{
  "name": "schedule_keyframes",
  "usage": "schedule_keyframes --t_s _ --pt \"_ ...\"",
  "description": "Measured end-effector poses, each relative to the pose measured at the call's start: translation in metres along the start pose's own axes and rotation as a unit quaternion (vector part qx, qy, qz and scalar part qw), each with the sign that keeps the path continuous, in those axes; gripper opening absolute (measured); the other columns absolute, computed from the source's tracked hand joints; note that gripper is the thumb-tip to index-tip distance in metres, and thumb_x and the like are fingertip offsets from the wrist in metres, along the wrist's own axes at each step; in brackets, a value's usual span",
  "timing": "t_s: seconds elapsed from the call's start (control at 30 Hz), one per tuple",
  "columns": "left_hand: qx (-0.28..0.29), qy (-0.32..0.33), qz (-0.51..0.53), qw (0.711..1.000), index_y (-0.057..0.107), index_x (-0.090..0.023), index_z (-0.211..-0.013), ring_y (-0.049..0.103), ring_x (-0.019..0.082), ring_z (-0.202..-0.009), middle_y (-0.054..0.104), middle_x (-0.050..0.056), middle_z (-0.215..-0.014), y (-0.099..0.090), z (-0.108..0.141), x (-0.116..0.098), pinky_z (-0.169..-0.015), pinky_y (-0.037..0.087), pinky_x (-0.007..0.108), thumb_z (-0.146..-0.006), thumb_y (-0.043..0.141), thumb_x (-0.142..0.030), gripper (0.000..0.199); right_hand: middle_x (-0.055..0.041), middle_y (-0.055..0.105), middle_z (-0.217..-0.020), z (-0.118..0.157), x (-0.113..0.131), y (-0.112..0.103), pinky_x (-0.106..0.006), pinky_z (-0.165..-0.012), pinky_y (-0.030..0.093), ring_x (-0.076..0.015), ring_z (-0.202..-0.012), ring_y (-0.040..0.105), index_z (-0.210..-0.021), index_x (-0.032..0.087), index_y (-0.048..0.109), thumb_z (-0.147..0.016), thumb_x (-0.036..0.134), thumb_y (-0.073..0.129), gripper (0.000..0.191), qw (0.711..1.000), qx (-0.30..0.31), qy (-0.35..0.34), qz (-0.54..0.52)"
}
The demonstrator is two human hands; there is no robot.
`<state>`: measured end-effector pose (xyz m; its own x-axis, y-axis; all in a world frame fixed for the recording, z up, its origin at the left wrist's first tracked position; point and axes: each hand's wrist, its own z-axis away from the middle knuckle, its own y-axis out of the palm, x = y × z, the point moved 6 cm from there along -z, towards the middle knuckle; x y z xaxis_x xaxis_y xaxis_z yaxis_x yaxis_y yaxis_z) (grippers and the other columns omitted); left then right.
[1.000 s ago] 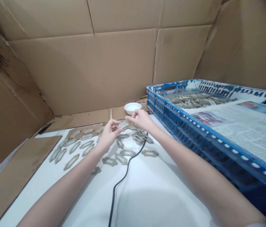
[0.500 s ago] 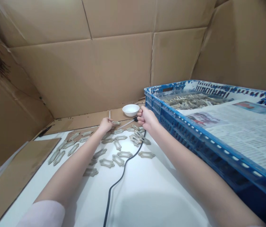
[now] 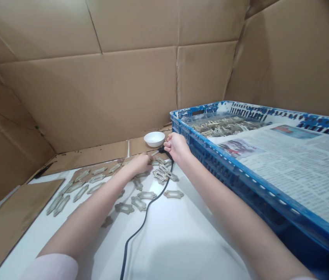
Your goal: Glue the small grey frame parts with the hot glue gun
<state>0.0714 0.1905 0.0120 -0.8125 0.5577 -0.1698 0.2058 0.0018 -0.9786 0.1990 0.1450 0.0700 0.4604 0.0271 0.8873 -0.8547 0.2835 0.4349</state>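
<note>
My left hand (image 3: 142, 162) is curled down low over thin, openwork metal plates with scalloped ends. Its fingertips are hidden, so what it pinches does not show. My right hand (image 3: 177, 146) is closed beside the crate, on a corded tool with a pale rod (image 3: 155, 153). A short black part (image 3: 161, 149) shows at its fingers, and the rod points left towards my left hand. Just below my right hand, several plates overlap, with a brighter patterned plate (image 3: 159, 175) on top. Another plate (image 3: 173, 193) lies alone nearer to me.
A white bowl (image 3: 154, 139) stands behind my hands. The blue crate (image 3: 228, 153) on the right holds many metal pieces (image 3: 225, 125) and a newspaper sheet (image 3: 272, 155). A black cable (image 3: 141, 228) crosses the white tabletop (image 3: 187, 237). Cardboard walls (image 3: 123, 93) enclose the back and sides.
My left hand has come down and towards my right hand; the plate that showed at its fingers is out of sight. My right hand stays closed near the crate. The view has shifted slightly.
</note>
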Motion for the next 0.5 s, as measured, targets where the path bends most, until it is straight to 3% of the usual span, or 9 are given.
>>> schedule_keyframes --t_s 0.1,0.2,0.37,0.5 --pt "0.003 0.024 -0.032 0.999 0.064 -0.019 -0.078 0.058 0.019 -0.072 0.064 0.006 -0.079 0.006 -0.001 -0.013 -0.066 0.041 0.025 -0.066 0.053 -0.022 0.016 0.0091 0.032 -0.052 0.0 -0.006 0.007 -0.013 -0.033 0.02 -0.0007 -0.037 0.026 -0.065 0.014 0.04 -0.086 0.016 0.04 0.021 0.999 0.04 0.011 0.032" --pt "-0.011 0.034 -0.056 0.998 0.062 -0.018 -0.074 0.058 0.02 -0.073 0.064 0.007 -0.076 0.0 0.003 -0.018 -0.068 0.04 0.026 -0.067 0.05 -0.019 0.014 0.008 0.04 -0.055 0.001 -0.014 0.014 -0.013 -0.033 0.023 -0.0003 -0.037 0.029 -0.071 0.012 0.048 -0.086 0.023 0.046 0.018 0.994 0.075 0.017 0.076" --pt "-0.049 0.013 -0.06 0.997 0.058 -0.018 -0.085 0.058 0.02 -0.069 0.063 0.006 -0.073 -0.028 0.035 -0.009 -0.063 0.039 0.026 -0.069 0.048 -0.02 0.018 0.0077 0.038 -0.043 0.005 -0.021 0.022 -0.015 -0.033 0.018 -0.0001 -0.033 0.024 -0.062 0.01 0.049 -0.079 0.004 0.041 0.019 0.975 0.156 0.005 0.161" --pt "-0.104 -0.028 0.002 0.994 0.054 -0.019 -0.092 0.055 0.014 -0.061 0.06 0.001 -0.068 -0.051 0.073 0.003 -0.058 0.039 0.022 -0.073 0.046 -0.025 0.021 0.0087 0.031 -0.035 0.017 -0.026 0.031 -0.015 -0.034 0.016 -0.001 -0.032 0.022 -0.058 0.008 0.056 -0.079 0.012 0.044 0.024 0.932 0.277 0.001 0.233"
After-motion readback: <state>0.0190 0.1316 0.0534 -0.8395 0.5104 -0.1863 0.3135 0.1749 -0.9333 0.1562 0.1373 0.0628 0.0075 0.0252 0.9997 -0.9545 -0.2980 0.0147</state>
